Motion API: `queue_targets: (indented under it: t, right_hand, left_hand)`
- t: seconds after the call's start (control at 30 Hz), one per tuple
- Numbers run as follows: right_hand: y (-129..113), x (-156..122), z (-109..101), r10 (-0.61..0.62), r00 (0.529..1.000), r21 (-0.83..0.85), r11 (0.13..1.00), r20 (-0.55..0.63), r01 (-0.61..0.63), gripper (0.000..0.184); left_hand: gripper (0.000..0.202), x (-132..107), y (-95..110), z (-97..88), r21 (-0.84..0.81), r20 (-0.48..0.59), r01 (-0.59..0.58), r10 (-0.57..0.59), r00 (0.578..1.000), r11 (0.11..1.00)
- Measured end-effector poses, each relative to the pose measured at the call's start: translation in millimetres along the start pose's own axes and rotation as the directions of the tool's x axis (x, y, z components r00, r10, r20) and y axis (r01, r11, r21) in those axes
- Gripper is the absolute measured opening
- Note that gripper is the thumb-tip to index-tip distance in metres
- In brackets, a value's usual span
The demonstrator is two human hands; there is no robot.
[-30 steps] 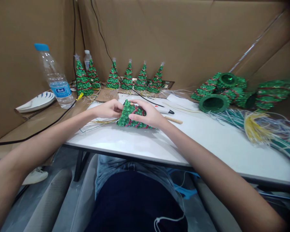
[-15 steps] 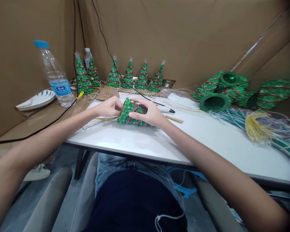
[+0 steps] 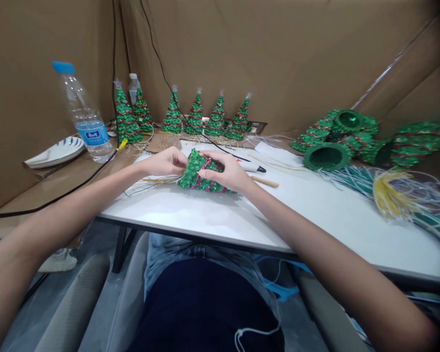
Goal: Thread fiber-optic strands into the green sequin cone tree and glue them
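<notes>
A small green glitter tree cone with red trim (image 3: 198, 177) lies on its side on the white table (image 3: 242, 215). My right hand (image 3: 225, 172) wraps over its wide end with the fingers closed on it. My left hand (image 3: 167, 162) pinches near the cone's tip, fingers curled. Thin pale fibre strands (image 3: 152, 181) trail to the left from under the hands.
Several finished little trees (image 3: 194, 120) stand in a row at the back. A water bottle (image 3: 81, 112) and a plate (image 3: 55, 152) sit far left. A pile of green cones (image 3: 337, 137) and coloured fibre bundles (image 3: 399, 193) fill the right. A pen (image 3: 251, 167) and a stick (image 3: 266, 182) lie behind my hands.
Both hands and the cone have kept their place; the fingers have shifted slightly on the cone. The view has moved a little.
</notes>
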State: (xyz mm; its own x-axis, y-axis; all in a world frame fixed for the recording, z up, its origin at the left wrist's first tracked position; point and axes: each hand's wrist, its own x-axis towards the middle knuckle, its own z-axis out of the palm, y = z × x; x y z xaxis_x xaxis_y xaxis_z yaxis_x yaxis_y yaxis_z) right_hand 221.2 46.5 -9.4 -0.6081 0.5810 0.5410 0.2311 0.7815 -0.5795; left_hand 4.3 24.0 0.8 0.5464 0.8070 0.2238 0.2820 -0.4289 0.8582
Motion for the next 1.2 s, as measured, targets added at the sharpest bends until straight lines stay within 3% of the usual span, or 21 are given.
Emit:
queue_targets:
  t: [0.1,0.47,0.7,0.97,1.2]
  right_hand:
    - [-0.4,-1.4,-0.5,0.005,1.000,0.017,1.000,0.016,-0.005,0.062]
    - [-3.7,-2.1,-2.0,-0.052,0.997,-0.022,0.998,0.051,0.053,0.067]
    - [3.0,-0.5,1.6,-0.054,0.999,-0.068,0.996,0.006,0.054,0.074]
    - [0.1,-1.8,1.5,-0.042,0.999,-0.142,0.989,-0.002,0.042,0.067]
    - [-1.1,-1.8,2.6,-0.028,1.000,-0.083,0.996,-0.011,0.027,0.067]
  left_hand:
    - [0.017,0.4,-2.6,-0.7,0.039,0.090,-0.020,0.016,0.996,0.999]
    - [0.019,0.7,-8.0,5.3,-0.018,0.012,-0.013,0.013,1.000,1.000]
    - [0.024,0.0,-5.1,6.7,-0.040,0.010,-0.008,0.009,1.000,0.999]
    - [0.025,-0.8,-4.4,8.8,-0.088,-0.014,0.028,-0.029,0.999,0.996]
    - [0.024,-1.4,-5.4,7.2,-0.056,-0.002,0.013,-0.013,1.000,0.998]
